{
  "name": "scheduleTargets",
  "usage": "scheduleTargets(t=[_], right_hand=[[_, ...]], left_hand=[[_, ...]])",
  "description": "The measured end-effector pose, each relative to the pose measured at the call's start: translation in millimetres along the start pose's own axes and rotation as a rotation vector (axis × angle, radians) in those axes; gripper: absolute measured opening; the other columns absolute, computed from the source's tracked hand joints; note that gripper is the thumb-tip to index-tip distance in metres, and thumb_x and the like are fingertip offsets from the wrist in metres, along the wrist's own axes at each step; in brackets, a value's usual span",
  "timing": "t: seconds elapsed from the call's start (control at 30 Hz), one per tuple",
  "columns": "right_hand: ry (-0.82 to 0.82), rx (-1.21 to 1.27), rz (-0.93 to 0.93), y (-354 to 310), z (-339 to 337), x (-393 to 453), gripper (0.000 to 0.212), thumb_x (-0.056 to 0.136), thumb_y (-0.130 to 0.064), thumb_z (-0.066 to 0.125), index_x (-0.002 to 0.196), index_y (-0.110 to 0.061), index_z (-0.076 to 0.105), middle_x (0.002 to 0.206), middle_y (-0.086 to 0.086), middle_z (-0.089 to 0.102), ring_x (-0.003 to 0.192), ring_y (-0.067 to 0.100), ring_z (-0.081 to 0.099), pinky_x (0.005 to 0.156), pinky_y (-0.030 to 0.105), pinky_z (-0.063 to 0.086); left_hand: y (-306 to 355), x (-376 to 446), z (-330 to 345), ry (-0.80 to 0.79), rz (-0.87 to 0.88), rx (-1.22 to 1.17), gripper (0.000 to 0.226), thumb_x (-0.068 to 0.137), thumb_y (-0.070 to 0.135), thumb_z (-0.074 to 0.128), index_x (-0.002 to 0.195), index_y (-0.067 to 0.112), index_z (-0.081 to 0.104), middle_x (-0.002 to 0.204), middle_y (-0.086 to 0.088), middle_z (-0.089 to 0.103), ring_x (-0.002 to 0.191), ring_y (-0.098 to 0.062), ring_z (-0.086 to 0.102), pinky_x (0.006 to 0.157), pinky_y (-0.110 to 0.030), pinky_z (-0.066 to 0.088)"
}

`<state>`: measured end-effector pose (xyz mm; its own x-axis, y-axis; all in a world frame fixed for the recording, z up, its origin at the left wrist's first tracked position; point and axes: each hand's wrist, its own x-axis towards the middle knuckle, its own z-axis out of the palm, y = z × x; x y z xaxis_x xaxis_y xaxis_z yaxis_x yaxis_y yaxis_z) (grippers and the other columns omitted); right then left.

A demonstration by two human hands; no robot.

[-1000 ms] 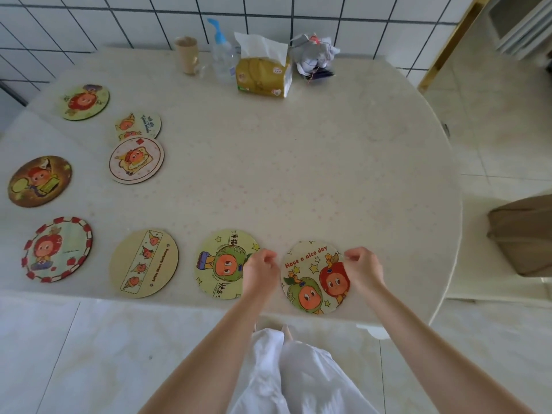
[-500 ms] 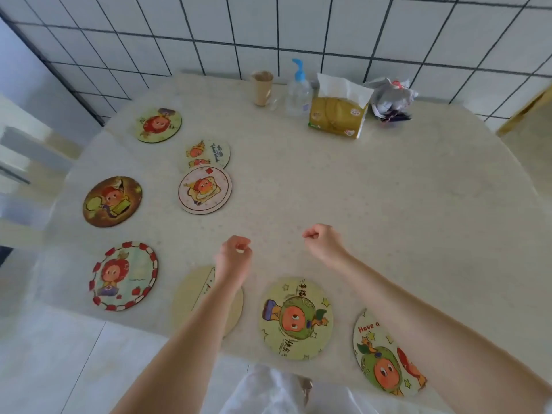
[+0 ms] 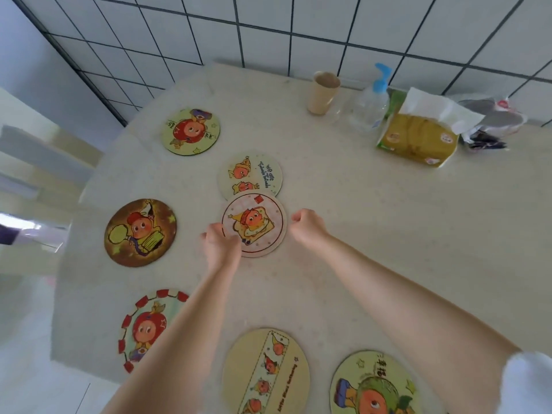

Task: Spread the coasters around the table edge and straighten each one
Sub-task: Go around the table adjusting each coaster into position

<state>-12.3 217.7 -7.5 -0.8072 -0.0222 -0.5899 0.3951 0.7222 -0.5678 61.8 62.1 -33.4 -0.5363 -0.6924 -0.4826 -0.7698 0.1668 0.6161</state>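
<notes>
Left hand, right hand: bare, no rings, no watch. Forearms bare. White sleeve edge at right upper arm.

So the bench has coasters running down its left edge: one at the back, one further forward, one nearer still. Two more sit along the front edge. Toward the middle, one coaster overlaps another behind it, with the left hand and right hand either side. At the back by the wall: cup, pump bottle, tissue pack, left to right.
</notes>
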Motion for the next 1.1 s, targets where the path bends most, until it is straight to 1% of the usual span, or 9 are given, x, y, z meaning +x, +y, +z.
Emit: scheduleTargets(t=[0.2, 0.3, 0.37, 0.47, 0.6, 0.73, 0.93, 1.03, 1.1], right_hand=[[0.004, 0.015, 0.024, -21, 17, 21, 0.024, 0.085, -0.02, 0.058, 0.095, 0.0, 0.065, 0.092, 0.016, 0.066, 0.09, 0.034, 0.061, 0.077, 0.036, 0.05], [-0.016, 0.006, 0.036, -23, 17, 24, 0.011, 0.08, -0.016, 0.06, 0.077, -0.006, 0.064, 0.073, 0.013, 0.06, 0.074, 0.033, 0.056, 0.066, 0.035, 0.05], [-0.013, 0.02, 0.058, -24, 16, 26, 0.003, 0.078, -0.009, 0.061, 0.078, -0.007, 0.064, 0.074, 0.007, 0.062, 0.08, 0.03, 0.06, 0.076, 0.041, 0.055], [-0.029, 0.088, 0.02, -29, 12, 30, 0.009, 0.081, -0.009, 0.059, 0.083, -0.014, 0.052, 0.077, -0.002, 0.053, 0.09, 0.029, 0.061, 0.08, 0.048, 0.056], [0.056, 0.122, -0.107, -55, 7, 46, 0.023, 0.085, -0.004, 0.051, 0.107, -0.01, 0.049, 0.098, 0.004, 0.056, 0.093, 0.025, 0.055, 0.064, 0.029, 0.044], [0.092, 0.15, -0.13, -86, 5, 69, 0.038, 0.081, 0.002, 0.053, 0.117, -0.011, 0.048, 0.117, 0.008, 0.056, 0.1, 0.022, 0.05, 0.073, 0.026, 0.041], [0.072, 0.065, -0.065, -96, 4, 92, 0.044, 0.083, 0.003, 0.05, 0.123, -0.014, 0.046, 0.125, 0.01, 0.051, 0.104, 0.024, 0.047, 0.079, 0.028, 0.037], [0.063, 0.056, -0.053, -94, 3, 96, 0.043, 0.083, 0.003, 0.049, 0.123, -0.013, 0.046, 0.121, 0.009, 0.053, 0.113, 0.026, 0.048, 0.083, 0.031, 0.041], [0.068, 0.053, -0.052, -92, 2, 98, 0.041, 0.083, 0.002, 0.05, 0.121, -0.013, 0.048, 0.119, 0.008, 0.055, 0.113, 0.026, 0.05, 0.087, 0.034, 0.045]], left_hand=[[9, 18, 4, 0.014, -0.141, -0.108, 0.054, 0.083, 0.013, 0.063, 0.133, 0.013, 0.044, 0.13, -0.013, 0.046, 0.118, -0.032, 0.048, 0.097, -0.047, 0.045], [8, 24, 3, 0.012, -0.084, -0.191, 0.011, 0.077, 0.003, 0.056, 0.079, 0.013, 0.06, 0.078, -0.005, 0.058, 0.076, -0.028, 0.05, 0.061, -0.031, 0.045], [9, 27, 2, -0.008, -0.047, -0.241, 0.019, 0.077, 0.0, 0.051, 0.064, 0.014, 0.053, 0.058, 0.001, 0.049, 0.06, -0.022, 0.042, 0.051, -0.025, 0.032], [19, 32, -2, -0.023, -0.02, -0.313, 0.018, 0.08, 0.004, 0.053, 0.08, 0.019, 0.063, 0.067, 0.005, 0.057, 0.06, -0.014, 0.048, 0.053, -0.025, 0.037], [45, 53, -6, -0.005, -0.018, -0.389, 0.024, 0.081, 0.002, 0.051, 0.076, 0.024, 0.059, 0.067, 0.005, 0.053, 0.058, -0.01, 0.045, 0.05, -0.02, 0.037], [73, 76, -5, 0.028, -0.001, -0.379, 0.03, 0.078, -0.005, 0.044, 0.072, 0.023, 0.056, 0.073, 0.001, 0.058, 0.065, -0.016, 0.051, 0.052, -0.022, 0.042], [82, 93, 6, 0.028, -0.039, -0.156, 0.048, 0.07, -0.004, 0.039, 0.111, 0.005, 0.063, 0.12, -0.022, 0.06, 0.114, -0.042, 0.052, 0.095, -0.054, 0.048], [84, 88, 9, 0.057, -0.023, -0.203, 0.04, 0.069, -0.007, 0.038, 0.101, -0.002, 0.061, 0.115, -0.026, 0.06, 0.099, -0.043, 0.056, 0.086, -0.052, 0.051], [84, 87, 8, 0.061, -0.019, -0.264, 0.032, 0.068, -0.008, 0.038, 0.088, -0.001, 0.061, 0.087, -0.02, 0.061, 0.07, -0.033, 0.051, 0.059, -0.04, 0.054]])
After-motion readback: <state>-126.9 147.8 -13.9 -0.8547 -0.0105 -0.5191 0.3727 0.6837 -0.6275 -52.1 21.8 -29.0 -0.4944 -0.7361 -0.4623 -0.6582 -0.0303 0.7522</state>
